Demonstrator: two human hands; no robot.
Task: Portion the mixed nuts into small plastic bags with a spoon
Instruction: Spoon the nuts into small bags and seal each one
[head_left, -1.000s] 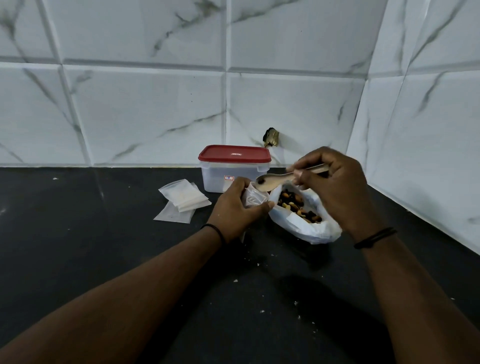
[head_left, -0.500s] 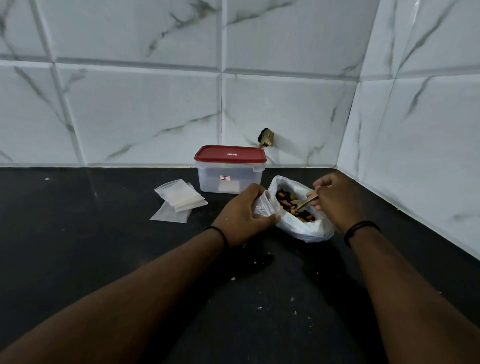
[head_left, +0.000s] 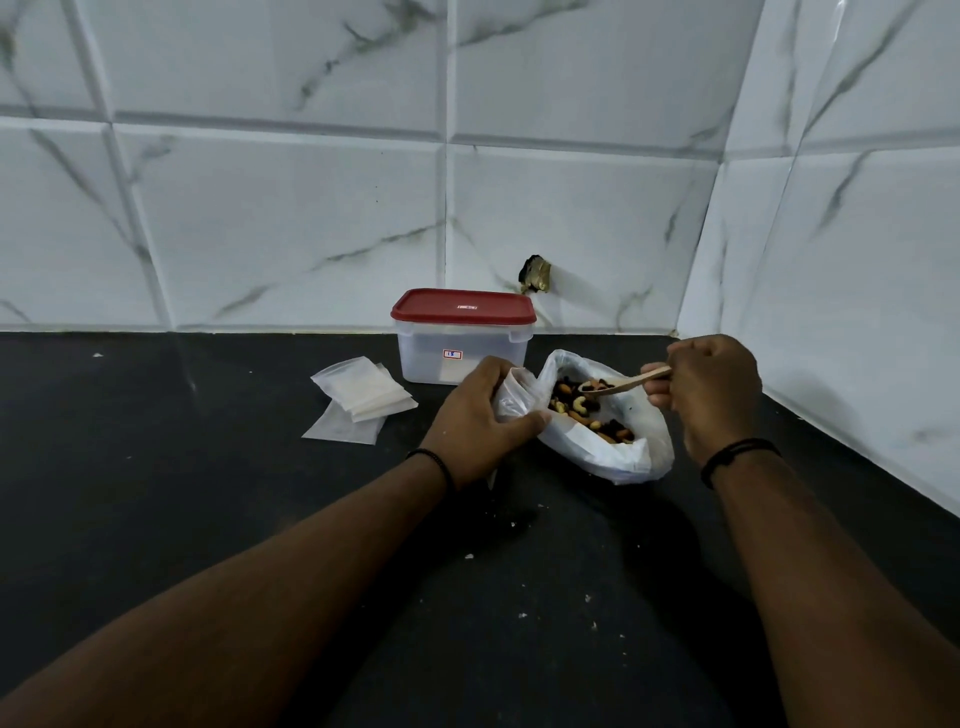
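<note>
- Mixed nuts (head_left: 576, 405): sitting in an open white plastic bag (head_left: 618, 457) on the black countertop (head_left: 260, 519), right of centre near the tiled corner. Cashews, darker pieces and orange-brown ones visible.
- Spoon (head_left: 618, 383): wooden, bowl over the bag's mouth, a few nuts on it. Handle runs right into the right hand.
- Right hand (head_left: 711, 395): fingers curled round the spoon handle, gripping it near the end. Black band on the wrist.
- Left hand (head_left: 478, 421): fingers and thumb curled round a small plastic bag (head_left: 511, 400), holding it up just left of the nut bag, touching its rim. Can't tell how far the small bag's mouth is open. Black band on this wrist too.
- Stack of empty small bags (head_left: 363, 395): lying flat on the countertop left of the hands, one bag partly under the others, apart from the container.
- Container (head_left: 462, 343): clear plastic, red lid on, against the back wall, behind the left hand. Small label on the front.
- Wall fitting (head_left: 535, 273): dark brass-coloured stub on the marble tile above the container's right end.
- Crumbs (head_left: 519, 613): pale specks scattered on the countertop between the forearms.
</note>
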